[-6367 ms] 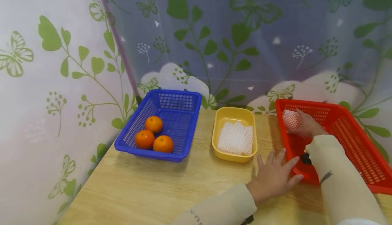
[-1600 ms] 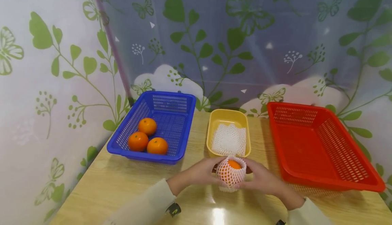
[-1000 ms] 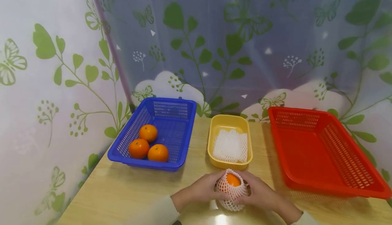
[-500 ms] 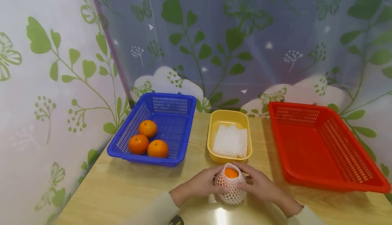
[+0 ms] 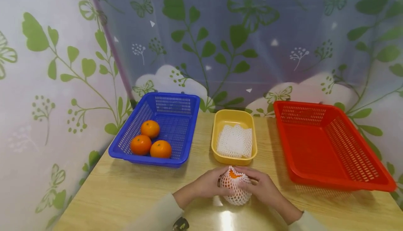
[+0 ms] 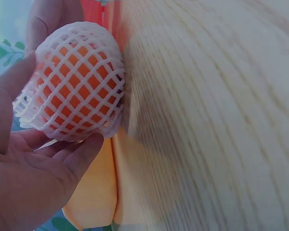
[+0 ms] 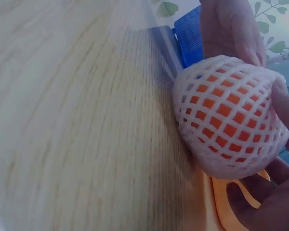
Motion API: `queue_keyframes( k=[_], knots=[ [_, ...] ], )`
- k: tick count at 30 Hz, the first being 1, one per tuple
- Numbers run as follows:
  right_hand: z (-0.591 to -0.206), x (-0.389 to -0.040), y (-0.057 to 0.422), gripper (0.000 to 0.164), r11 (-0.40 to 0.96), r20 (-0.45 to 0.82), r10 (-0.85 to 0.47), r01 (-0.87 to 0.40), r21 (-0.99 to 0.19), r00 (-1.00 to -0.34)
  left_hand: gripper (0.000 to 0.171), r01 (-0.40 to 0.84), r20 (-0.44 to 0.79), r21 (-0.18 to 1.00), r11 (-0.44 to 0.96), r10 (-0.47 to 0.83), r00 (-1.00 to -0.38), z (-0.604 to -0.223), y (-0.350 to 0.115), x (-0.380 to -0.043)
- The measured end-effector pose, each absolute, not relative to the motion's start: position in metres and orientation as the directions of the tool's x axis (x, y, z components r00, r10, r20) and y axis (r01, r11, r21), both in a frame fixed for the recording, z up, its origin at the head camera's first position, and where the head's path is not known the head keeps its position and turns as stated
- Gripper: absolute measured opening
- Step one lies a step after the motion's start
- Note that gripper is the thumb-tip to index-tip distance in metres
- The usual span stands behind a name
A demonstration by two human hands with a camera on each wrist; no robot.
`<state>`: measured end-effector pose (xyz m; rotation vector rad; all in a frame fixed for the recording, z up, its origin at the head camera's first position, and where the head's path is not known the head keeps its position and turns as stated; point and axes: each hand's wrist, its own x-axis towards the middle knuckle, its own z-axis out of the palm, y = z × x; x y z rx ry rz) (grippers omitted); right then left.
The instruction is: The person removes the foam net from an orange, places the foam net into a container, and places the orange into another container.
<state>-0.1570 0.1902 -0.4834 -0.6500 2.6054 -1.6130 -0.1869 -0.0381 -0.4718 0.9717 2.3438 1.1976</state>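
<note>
In front of the yellow tub, both hands hold one orange [image 5: 233, 174] in a white foam net sleeve [image 5: 237, 197]. My left hand [image 5: 206, 185] curls around its left side, thumb toward me; the left wrist view shows its fingertips on the net's mesh [image 6: 79, 82]. From the right, my right hand [image 5: 262, 187] grips it with the thumb on the net near the open top. In the right wrist view the mesh [image 7: 226, 118] is stretched over the rounded fruit, close to the tabletop. Only a small patch of bare peel shows at the net's gathered opening.
A blue basket [image 5: 185, 147] with three bare oranges [image 5: 150, 129] stands at the left. The yellow tub [image 5: 217, 147] holds flat white foam nets [image 5: 234, 142]. At the right is a red basket [image 5: 315, 147]. All rest on a wooden table [image 5: 126, 196] before a printed curtain.
Earlier my right hand held a netted fruit inside the red basket while my left was spread nearby. Lately both hands work the net on the orange, and its top opening has narrowed.
</note>
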Motion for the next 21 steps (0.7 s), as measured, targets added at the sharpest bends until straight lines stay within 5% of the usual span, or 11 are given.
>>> queue_keyframes(
  k=[8, 21],
  knots=[
    [-0.4841, -0.1583, 0.1878, 0.027, 0.342, 0.240, -0.238, -0.313, -0.886, -0.941, 0.068, 0.356, -0.004, 0.848, 0.392, 0.677, -0.736, -0.4668, -0.0348, -0.1881],
    [-0.4850, -0.1562, 0.1895, 0.034, 0.274, 0.173, -0.238, -0.237, -0.932, -0.956, 0.050, 0.383, 0.061, 0.861, 0.336, 0.678, -0.732, -0.4710, -0.0353, -0.1856]
  ],
)
